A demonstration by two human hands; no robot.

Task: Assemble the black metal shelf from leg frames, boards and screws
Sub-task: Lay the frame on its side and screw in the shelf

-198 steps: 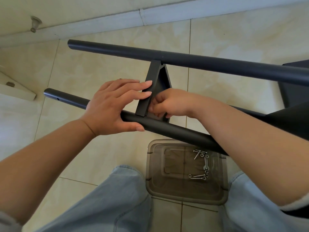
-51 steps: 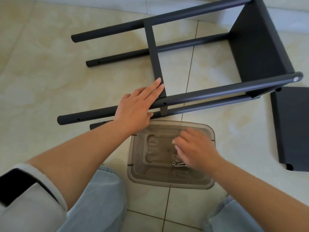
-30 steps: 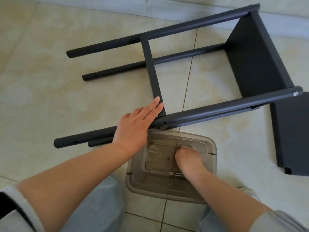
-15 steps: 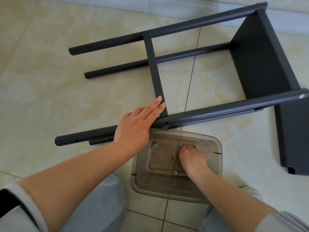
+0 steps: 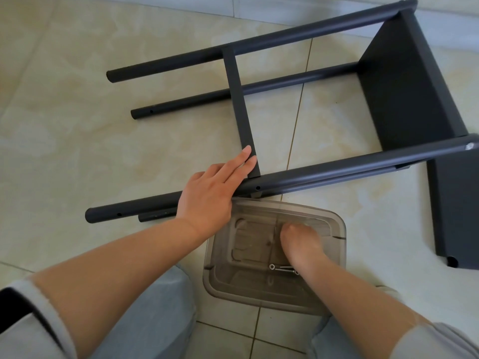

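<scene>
A: How is the left hand (image 5: 207,194) placed, and why?

B: It is laid flat with straight fingers (image 5: 239,165) over the near round black metal leg tube (image 5: 337,169), the fingertips touching the near end of the flat black metal crossbar (image 5: 239,99). Nothing is clasped; the joint is simply pressed down. It is judged that the bar is being kept lined up with the small screw hole (image 5: 258,188) just right of the hand until a fastener is fetched.

A: And the right hand (image 5: 302,242)?

B: It is reached down into the smoky translucent plastic tub (image 5: 334,229) on the floor just near the tube, knuckles up and fingers tucked under. Whether anything is pinched cannot be told, as the fingertips are hidden. A couple of silver screws (image 5: 282,268) are seen beside the wrist, so a screw is presumably being picked.

A: Where is the shelf, and how does it look?

B: The partly built black metal shelf (image 5: 298,104) is lain on its side on the cream floor tiles (image 5: 77,125), its four tubes running left to right. A dark board (image 5: 407,81) is already fitted between them at the right. A second loose black board (image 5: 464,203) is lying flat at the near right, unfitted. The left tube ends are left open, with unused holes showing.
</scene>
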